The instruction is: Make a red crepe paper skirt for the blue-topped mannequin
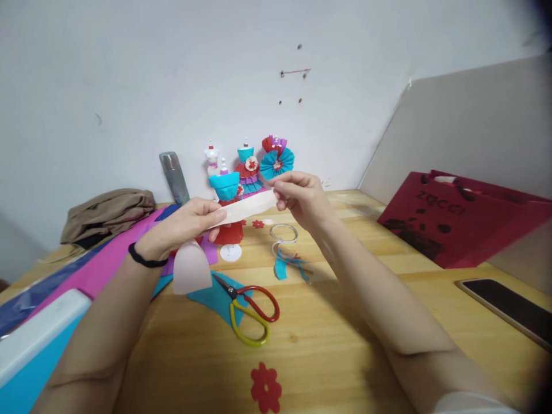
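A long white strip is stretched at a slant between my hands, above the table. My left hand grips its left end between thumb and fingers. At the right end, my right hand pinches the strip with fingertips. Behind it stand small dress forms in crepe-like clothes, one with a turquoise top. Below my left hand hangs or lies a pale pink sheet; which one I cannot tell. Scissors with red and yellow handles rest partly on turquoise material.
A red flower cutout lies near the front edge. Tape rings sit mid-table. On the right are a red bag and a phone. Brown cloth, a grey bottle and pink sheets occupy the left.
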Available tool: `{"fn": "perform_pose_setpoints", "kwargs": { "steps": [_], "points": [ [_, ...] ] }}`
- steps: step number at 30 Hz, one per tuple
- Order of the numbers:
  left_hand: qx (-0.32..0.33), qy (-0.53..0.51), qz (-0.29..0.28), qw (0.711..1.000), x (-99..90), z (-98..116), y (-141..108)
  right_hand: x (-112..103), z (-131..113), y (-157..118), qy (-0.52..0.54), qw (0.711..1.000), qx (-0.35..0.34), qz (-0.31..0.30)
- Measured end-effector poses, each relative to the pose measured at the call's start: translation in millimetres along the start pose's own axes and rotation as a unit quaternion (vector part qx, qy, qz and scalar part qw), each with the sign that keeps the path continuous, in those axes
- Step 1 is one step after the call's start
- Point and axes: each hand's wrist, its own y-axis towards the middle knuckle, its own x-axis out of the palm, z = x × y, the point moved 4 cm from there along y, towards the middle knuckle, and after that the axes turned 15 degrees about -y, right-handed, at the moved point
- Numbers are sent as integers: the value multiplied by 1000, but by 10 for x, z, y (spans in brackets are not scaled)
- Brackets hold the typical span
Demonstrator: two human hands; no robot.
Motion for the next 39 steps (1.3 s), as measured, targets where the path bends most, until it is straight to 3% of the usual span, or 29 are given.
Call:
{"fn": "perform_pose_setpoints", "kwargs": {
  "steps": [5, 11, 16, 20, 25, 32, 39],
  "points": [
    [11, 8, 11, 1000, -31, 7, 5, -109, 0, 24, -9, 999, 31, 15],
    [2, 50, 34, 998, 73, 93, -18, 107, -12, -66, -109, 992, 17, -66],
    [8, 110, 69, 991, 161, 167, -32, 162, 34, -84, -163, 984, 45, -53],
    [18, 144, 58, 988, 153, 160, -34, 115, 14, -78, -150, 987, 53, -36],
    [33, 169, 29, 985, 97, 145, -20, 108, 35, -70, -111, 990, 55, -69],
    [62, 88, -3, 994, 68, 161, -21, 59, 115, -22, 14, 987, 75, -140],
    [106, -2, 54, 993, -10, 152, -8, -22, 150, 19, 61, 983, 85, -150]
  ]
}}
